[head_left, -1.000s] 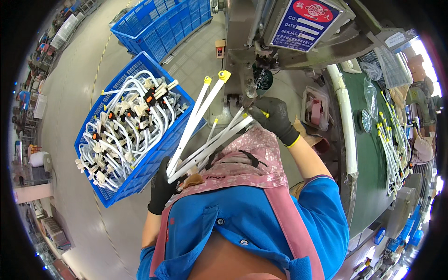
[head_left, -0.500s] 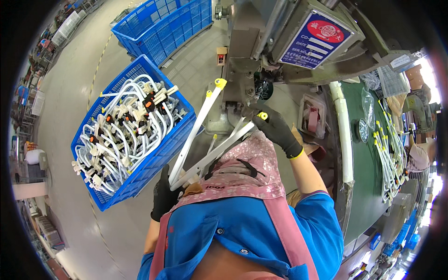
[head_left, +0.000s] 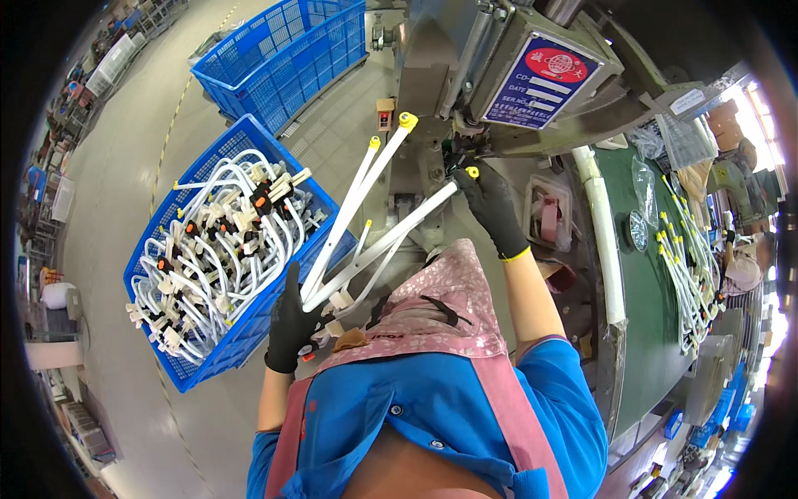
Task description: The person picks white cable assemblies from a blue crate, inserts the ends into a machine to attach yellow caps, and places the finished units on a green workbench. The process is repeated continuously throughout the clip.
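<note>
A folding frame of white tubes (head_left: 391, 235) with yellow end caps lies across the front of my body. My left hand (head_left: 291, 324), in a black glove, is closed round its bent lower end. My right hand (head_left: 492, 212), gloved too, has its fingers closed at the upper end of one tube, beside a yellow cap (head_left: 472, 172). That end is right at the working head of a grey machine (head_left: 426, 71). Two more capped ends point up and away. Cream fittings (head_left: 339, 301) hang at the frame's lower part, partly hidden.
To the left stands a blue crate (head_left: 241, 345) heaped with white tube assemblies (head_left: 241, 224). Another blue crate (head_left: 283, 62) is farther back. On the right, a green table (head_left: 644, 333) carries more yellow-tipped tubes (head_left: 686, 283). A bin with red contents (head_left: 549, 218) sits beside the machine.
My right hand has moved up and away with the tube's end, to the machine's head. The frame has shifted with it, and my left hand is slightly farther forward.
</note>
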`<state>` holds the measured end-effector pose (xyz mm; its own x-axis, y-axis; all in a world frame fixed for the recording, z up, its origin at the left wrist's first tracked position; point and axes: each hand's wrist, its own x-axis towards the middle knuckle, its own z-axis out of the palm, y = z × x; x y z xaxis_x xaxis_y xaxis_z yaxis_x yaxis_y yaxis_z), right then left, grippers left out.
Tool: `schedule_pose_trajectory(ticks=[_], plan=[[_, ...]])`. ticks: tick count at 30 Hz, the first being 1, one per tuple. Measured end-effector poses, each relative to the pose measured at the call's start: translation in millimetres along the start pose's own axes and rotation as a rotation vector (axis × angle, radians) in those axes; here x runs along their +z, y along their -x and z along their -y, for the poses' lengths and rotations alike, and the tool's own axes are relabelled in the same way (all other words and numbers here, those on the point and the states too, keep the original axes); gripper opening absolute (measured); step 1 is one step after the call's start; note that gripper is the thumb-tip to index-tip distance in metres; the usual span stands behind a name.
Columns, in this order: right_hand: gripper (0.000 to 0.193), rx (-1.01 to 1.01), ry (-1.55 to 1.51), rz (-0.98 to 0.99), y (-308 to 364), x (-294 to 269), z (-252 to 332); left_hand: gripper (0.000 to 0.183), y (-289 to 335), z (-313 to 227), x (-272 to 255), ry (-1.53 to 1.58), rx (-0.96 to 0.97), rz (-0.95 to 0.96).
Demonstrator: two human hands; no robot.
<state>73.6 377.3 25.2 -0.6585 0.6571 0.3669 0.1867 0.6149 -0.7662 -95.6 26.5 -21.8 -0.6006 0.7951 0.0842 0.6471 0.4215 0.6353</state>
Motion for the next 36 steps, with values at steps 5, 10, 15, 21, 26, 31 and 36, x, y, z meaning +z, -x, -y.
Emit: schedule_pose_trajectory(ticks=[5,10,15,21,26,31,36], plan=[[0.031,-0.068,0.062,0.092,-15,9,-18,0.081,-8,14,4,0.073,-0.042,0.038],[0.031,-0.035,0.130,0.149,-20,12,-31,0.077,-8,35,21,0.103,0.033,-0.004],[0.020,-0.439,0.416,-0.117,-31,29,-45,0.075,-5,37,23,0.065,0.051,0.016],[0.028,-0.639,0.785,-0.001,-39,36,-60,0.074,4,3,-20,0.130,-0.166,0.256],[0.042,0.113,-0.257,0.187,-40,35,-51,0.072,-7,-6,-41,0.314,-0.209,0.531],[0.030,0.271,-0.211,0.228,-38,38,-49,0.073,-18,-7,-39,0.488,-0.284,0.622],[0.025,0.013,-0.172,0.150,-38,44,-59,0.083,-8,-25,-47,0.297,-0.318,0.645]])
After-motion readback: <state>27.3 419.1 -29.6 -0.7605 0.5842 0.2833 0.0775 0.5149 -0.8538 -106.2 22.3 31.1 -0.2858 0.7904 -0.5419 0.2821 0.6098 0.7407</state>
